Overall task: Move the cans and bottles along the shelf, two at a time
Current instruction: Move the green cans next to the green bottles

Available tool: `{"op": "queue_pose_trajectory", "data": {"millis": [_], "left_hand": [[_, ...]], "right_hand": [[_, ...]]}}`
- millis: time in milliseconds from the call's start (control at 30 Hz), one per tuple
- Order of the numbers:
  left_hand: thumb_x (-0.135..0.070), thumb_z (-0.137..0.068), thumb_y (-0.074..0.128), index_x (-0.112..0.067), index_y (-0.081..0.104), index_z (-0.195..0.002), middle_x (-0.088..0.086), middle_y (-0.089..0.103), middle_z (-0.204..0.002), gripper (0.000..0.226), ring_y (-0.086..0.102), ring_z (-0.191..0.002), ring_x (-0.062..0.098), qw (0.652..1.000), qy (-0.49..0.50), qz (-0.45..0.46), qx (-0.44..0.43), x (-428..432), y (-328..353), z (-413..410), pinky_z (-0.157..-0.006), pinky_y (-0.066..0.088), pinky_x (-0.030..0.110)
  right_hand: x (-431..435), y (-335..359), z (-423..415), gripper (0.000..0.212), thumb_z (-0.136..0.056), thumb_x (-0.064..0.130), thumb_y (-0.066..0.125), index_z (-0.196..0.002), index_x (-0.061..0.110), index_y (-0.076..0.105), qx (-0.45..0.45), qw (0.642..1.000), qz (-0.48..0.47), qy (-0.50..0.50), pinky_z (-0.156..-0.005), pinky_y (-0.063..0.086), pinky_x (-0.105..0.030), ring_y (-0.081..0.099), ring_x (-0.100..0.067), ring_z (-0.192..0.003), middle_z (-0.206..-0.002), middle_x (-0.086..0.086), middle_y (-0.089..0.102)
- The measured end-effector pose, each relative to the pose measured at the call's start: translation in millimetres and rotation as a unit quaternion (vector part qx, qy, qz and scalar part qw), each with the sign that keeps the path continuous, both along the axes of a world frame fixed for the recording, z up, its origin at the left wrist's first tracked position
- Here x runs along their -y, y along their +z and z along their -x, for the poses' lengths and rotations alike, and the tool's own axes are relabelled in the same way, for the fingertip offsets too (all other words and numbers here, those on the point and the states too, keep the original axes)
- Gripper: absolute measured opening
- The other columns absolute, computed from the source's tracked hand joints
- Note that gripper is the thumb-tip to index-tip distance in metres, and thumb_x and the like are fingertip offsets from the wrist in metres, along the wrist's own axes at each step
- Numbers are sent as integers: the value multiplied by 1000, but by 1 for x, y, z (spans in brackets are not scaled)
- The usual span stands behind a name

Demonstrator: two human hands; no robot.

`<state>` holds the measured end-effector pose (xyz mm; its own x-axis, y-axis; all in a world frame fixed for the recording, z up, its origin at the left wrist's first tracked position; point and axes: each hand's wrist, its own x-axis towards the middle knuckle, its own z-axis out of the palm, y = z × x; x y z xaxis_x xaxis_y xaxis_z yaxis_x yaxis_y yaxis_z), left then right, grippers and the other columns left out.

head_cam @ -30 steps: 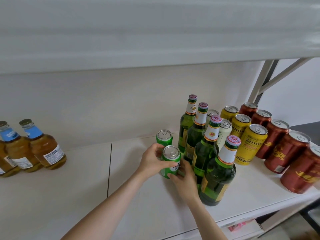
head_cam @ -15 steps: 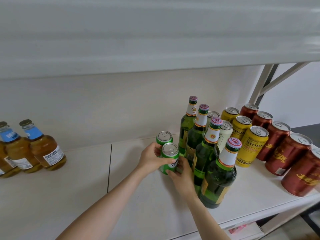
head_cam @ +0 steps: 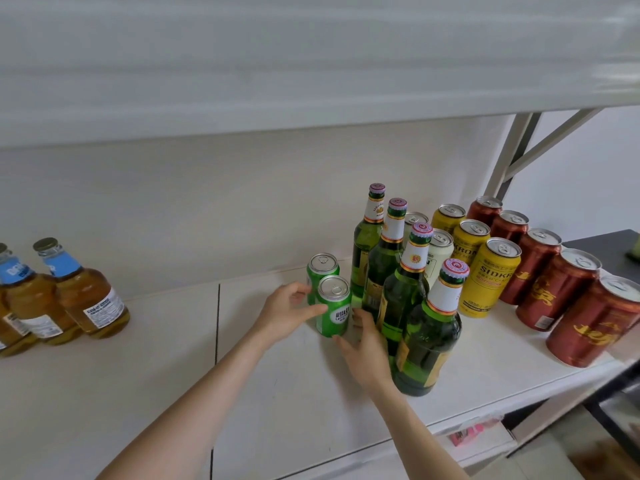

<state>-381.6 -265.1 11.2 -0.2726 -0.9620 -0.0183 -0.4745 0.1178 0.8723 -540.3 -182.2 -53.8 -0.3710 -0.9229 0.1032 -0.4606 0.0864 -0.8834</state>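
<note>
While green cans (head_cam: 323, 270) stand between them, left hand (head_cam: 289, 315) grips both, right hand (head_cam: 367, 348) grips front can (head_cam: 334, 315).

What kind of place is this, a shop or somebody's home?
Probably a storeroom or shop stockroom, not certain: a white metal-framed shelf holds drinks grouped by kind, with green bottles, yellow cans and red cans in rows.

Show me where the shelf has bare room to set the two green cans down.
Widest bare patch: the shelf between the amber bottles and the green cans, front to back wall. Crowded: right of them, green bottles, yellow cans and red cans stand packed.
</note>
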Motion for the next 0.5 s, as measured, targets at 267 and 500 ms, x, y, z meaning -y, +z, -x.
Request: {"op": "queue_pose_trajectory", "data": {"millis": [267,500], "left_hand": [[-34,-90,65,-16,60,-126,2,56,-126,40,53,-116,25,945,-30,188,266,-34,-13,-73,-95,45,37],[-29,-81,74,-14,65,-124,9,62,-129,46,60,-116,31,868,-36,283,405,-84,-27,-90,-102,44,50]], "right_hand": [[-42,3,-13,56,-91,35,56,-141,16,40,-278,957,-80,25,-80,48,-35,51,-26,-116,-133,-3,54],[-74,8,-27,60,-56,30,86,-109,7,70,-456,890,9,31,-64,55,-38,69,-32,-82,-104,-12,72]]}}
